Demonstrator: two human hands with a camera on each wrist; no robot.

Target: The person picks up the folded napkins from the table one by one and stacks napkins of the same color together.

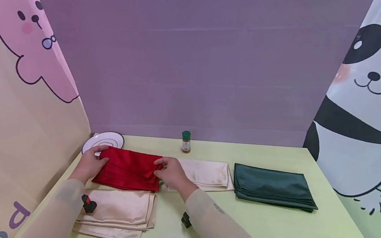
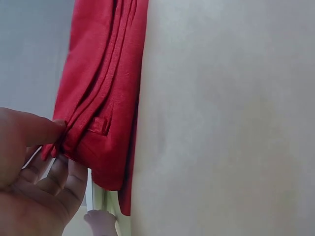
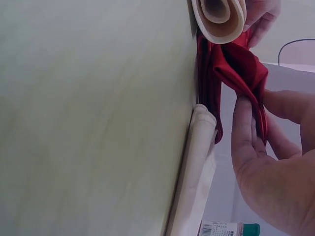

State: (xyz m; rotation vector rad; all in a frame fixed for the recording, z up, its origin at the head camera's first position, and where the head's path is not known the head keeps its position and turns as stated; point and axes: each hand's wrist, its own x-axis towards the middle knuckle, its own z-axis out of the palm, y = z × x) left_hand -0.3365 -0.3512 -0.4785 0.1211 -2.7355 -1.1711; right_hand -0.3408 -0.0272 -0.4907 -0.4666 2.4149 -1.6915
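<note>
A folded red satin cloth (image 1: 128,170) lies at the left of the table, between the two hands. My left hand (image 1: 90,165) pinches its far left corner; in the left wrist view the thumb of that hand (image 2: 37,182) presses the stacked layers of red cloth (image 2: 110,128) against the fingers. With thumb and fingers my right hand (image 1: 172,173) pinches the right edge. There the right wrist view has the right hand (image 3: 275,184) lifting a fold of the red cloth (image 3: 241,66) above the layers below.
A folded cream cloth (image 1: 115,208) lies just in front of the red one. To the right are another cream cloth (image 1: 203,173) and a dark green cloth (image 1: 273,186). A white plate (image 1: 113,138) and a green-capped jar (image 1: 186,143) stand behind, near the purple wall.
</note>
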